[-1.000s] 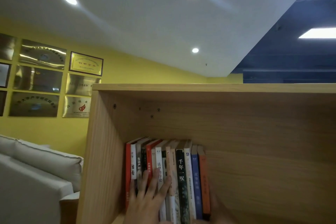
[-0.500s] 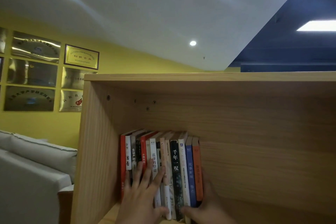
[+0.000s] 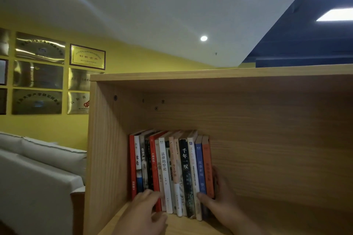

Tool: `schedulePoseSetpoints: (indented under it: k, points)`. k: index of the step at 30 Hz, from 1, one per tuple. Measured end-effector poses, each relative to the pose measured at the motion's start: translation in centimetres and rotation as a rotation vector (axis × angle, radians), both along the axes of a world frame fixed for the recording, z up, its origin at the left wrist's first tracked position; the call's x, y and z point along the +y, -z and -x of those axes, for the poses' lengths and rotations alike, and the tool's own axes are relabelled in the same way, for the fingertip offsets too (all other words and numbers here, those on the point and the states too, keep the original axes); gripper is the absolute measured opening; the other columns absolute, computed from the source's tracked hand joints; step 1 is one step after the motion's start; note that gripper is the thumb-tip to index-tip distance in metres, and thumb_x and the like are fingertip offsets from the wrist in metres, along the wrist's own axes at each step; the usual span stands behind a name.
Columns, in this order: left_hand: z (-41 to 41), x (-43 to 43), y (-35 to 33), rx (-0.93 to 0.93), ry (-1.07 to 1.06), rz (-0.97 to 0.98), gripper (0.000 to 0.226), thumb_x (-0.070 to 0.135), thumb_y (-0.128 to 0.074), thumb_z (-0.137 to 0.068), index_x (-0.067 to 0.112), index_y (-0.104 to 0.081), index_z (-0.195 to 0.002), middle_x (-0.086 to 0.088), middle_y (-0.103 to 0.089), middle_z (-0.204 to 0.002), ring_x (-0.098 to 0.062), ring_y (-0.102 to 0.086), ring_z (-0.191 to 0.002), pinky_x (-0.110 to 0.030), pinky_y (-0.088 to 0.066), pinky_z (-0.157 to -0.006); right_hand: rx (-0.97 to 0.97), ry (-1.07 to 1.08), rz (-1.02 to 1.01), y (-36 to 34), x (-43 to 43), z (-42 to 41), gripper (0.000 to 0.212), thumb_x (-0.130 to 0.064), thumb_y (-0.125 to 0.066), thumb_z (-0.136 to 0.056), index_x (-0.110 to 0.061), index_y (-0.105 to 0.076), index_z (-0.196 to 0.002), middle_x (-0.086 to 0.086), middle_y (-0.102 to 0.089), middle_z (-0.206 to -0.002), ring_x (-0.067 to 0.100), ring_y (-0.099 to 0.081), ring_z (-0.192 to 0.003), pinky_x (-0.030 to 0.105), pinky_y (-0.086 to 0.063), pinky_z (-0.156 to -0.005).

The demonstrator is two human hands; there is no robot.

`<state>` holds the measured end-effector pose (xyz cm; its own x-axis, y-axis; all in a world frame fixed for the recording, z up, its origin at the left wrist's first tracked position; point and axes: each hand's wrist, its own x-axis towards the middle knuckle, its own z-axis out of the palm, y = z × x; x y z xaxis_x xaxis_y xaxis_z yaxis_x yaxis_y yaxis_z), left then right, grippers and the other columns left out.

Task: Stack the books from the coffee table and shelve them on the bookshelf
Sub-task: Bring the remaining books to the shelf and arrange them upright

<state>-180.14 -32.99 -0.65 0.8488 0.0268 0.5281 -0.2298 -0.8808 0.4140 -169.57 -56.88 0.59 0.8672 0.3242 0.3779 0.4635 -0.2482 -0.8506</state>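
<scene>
The head view sits close before the bookshelf (image 3: 107, 139), tilted upward so ceiling (image 3: 152, 15) fills its upper part.

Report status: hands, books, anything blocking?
Left hand at lower spines, grip unclear. Right hand clasps the row's right end. Books upright on bookshelf, gap to its left wall. Nothing blocking.

I saw: bookshelf (image 3: 107, 149) matt, grainy wood; books (image 3: 183, 168) paper-covered, faintly glossy spines; wall plaques (image 3: 38, 101) shiny metal; sofa (image 3: 38, 177) cloth.

About fourteen books (image 3: 185, 168), one bookshelf (image 3: 267, 139), one sofa (image 3: 38, 177)
</scene>
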Motion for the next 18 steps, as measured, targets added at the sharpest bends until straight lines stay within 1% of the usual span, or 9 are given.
schedulePoseSetpoints:
  k: [2, 3, 5, 7, 8, 10, 12, 15, 18]
  points:
    - [-0.2, 0.0, -0.3, 0.064, 0.026, 0.044, 0.052, 0.052, -0.061, -0.080, 0.042, -0.056, -0.131, 0.028, -0.050, -0.117, 0.009, -0.048, -0.115, -0.016, -0.041, -0.103, 0.022, 0.002, -0.020, 0.1, -0.2, 0.1, 0.097, -0.046, -0.083, -0.075, -0.052, -0.021, -0.150, -0.026, -0.046, -0.128, -0.009, -0.050, -0.106, 0.016, -0.044, -0.090]
    - [-0.2, -0.1, -0.4, 0.079, 0.027, 0.051, 0.049, 0.052, -0.062, -0.080, 0.040, -0.059, -0.128, 0.028, -0.051, -0.114, 0.009, -0.049, -0.111, -0.015, -0.042, -0.101, 0.027, 0.012, -0.025, 0.0, -0.4, 0.2, 0.095, -0.052, -0.081, -0.074, -0.053, -0.022, -0.149, -0.029, -0.044, -0.125, -0.010, -0.048, -0.105, 0.016, -0.042, -0.089]
    - [-0.3, -0.3, -0.4, 0.080, 0.021, 0.047, 0.048, 0.054, -0.063, -0.078, 0.039, -0.063, -0.124, 0.028, -0.051, -0.107, 0.011, -0.049, -0.106, -0.011, -0.041, -0.096, 0.035, 0.043, -0.026, 0.1, -0.7, 0.2, 0.097, -0.070, -0.073, -0.066, -0.050, -0.027, -0.149, -0.028, -0.042, -0.124, -0.006, -0.044, -0.111, 0.024, -0.041, -0.092]
    - [-0.4, -0.2, -0.1, 0.074, 0.011, 0.076, 0.050, 0.055, -0.063, -0.077, 0.039, -0.062, -0.125, 0.031, -0.048, -0.105, 0.013, -0.049, -0.104, -0.005, -0.039, -0.089, 0.049, 0.084, -0.018, 0.1, -0.8, 0.2, 0.093, -0.076, -0.065, -0.061, -0.050, -0.033, -0.145, -0.025, -0.044, -0.122, 0.002, -0.045, -0.115, 0.030, -0.042, -0.094]
    - [-0.5, -0.2, -0.1, 0.074, -0.001, 0.088, 0.051, 0.055, -0.064, -0.077, 0.039, -0.062, -0.126, 0.032, -0.047, -0.106, 0.012, -0.048, -0.105, -0.004, -0.037, -0.089, 0.054, 0.100, -0.013, 0.1, -0.8, 0.3, 0.083, -0.075, -0.063, -0.064, -0.053, -0.036, -0.140, -0.023, -0.046, -0.122, 0.004, -0.047, -0.114, 0.030, -0.043, -0.093]
    - [-0.6, -0.2, 0.0, 0.085, -0.019, 0.104, 0.055, 0.056, -0.064, -0.076, 0.038, -0.060, -0.128, 0.030, -0.045, -0.111, 0.008, -0.048, -0.109, -0.008, -0.037, -0.095, 0.071, 0.125, 0.008, -0.2, -0.9, 1.1, 0.066, -0.070, -0.062, -0.073, -0.055, -0.038, -0.133, -0.020, -0.050, -0.127, 0.002, -0.048, -0.110, 0.028, -0.043, -0.089]
    - [-0.5, -0.2, 0.0, 0.099, -0.018, 0.130, 0.057, 0.055, -0.064, -0.075, 0.037, -0.060, -0.130, 0.031, -0.045, -0.113, 0.006, -0.049, -0.112, -0.012, -0.038, -0.101, 0.061, 0.156, 0.028, -0.3, -1.0, 1.8, 0.070, -0.063, -0.064, -0.081, -0.045, -0.038, -0.143, -0.014, -0.050, -0.140, 0.004, -0.049, -0.116, 0.028, -0.044, -0.093]
    - [-0.4, -0.3, 0.0, 0.105, -0.004, 0.151, 0.056, 0.051, -0.066, -0.077, 0.037, -0.061, -0.131, 0.033, -0.045, -0.112, 0.007, -0.049, -0.113, -0.010, -0.036, -0.101, 0.052, 0.250, 0.051, -0.7, -1.4, 3.0, 0.077, -0.052, -0.066, -0.090, -0.032, -0.030, -0.155, -0.004, -0.040, -0.157, 0.018, -0.045, -0.138, 0.040, -0.042, -0.111]
    - [-0.5, -0.2, -0.1, 0.118, -0.021, 0.155, 0.055, 0.050, -0.065, -0.078, 0.036, -0.062, -0.131, 0.032, -0.046, -0.112, 0.007, -0.049, -0.113, -0.009, -0.035, -0.100, -0.036, 0.332, 0.101, -2.1, -2.0, 5.1, 0.066, -0.038, -0.066, -0.094, -0.033, -0.036, -0.152, -0.006, -0.048, -0.150, 0.016, -0.052, -0.131, 0.035, -0.047, -0.101]
